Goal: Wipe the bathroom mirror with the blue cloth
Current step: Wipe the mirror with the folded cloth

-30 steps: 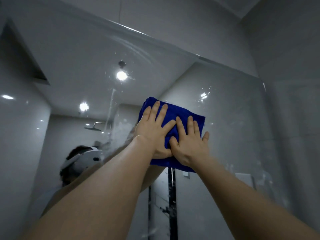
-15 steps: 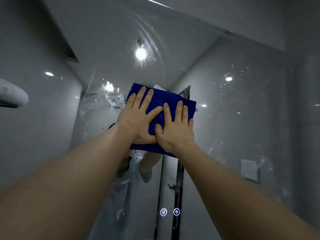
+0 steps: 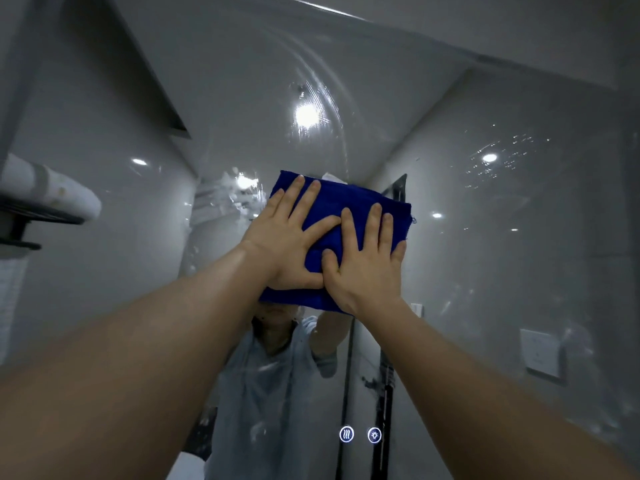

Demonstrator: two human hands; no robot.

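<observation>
A folded blue cloth (image 3: 360, 199) lies flat against the bathroom mirror (image 3: 485, 220), near the middle of the view. My left hand (image 3: 287, 240) presses on its left half with fingers straight and spread. My right hand (image 3: 363, 261) presses on its right half the same way, its thumb touching my left thumb. Both arms reach up from the bottom of the frame. Curved wet wipe streaks and droplets show on the glass above and to the right of the cloth. The cloth's lower middle is hidden under my palms.
Two lit touch icons (image 3: 360, 435) glow low on the mirror. A white roll on a dark shelf (image 3: 48, 199) sits at the left edge. The mirror reflects a person in a pale shirt, ceiling lights, a wall switch plate (image 3: 540, 355) and a dark shower frame.
Both hands have slid the cloth down the mirror while my view tilted lower. The touch icons and the shelf at the left came into view, and the streaks now lie above the cloth.
</observation>
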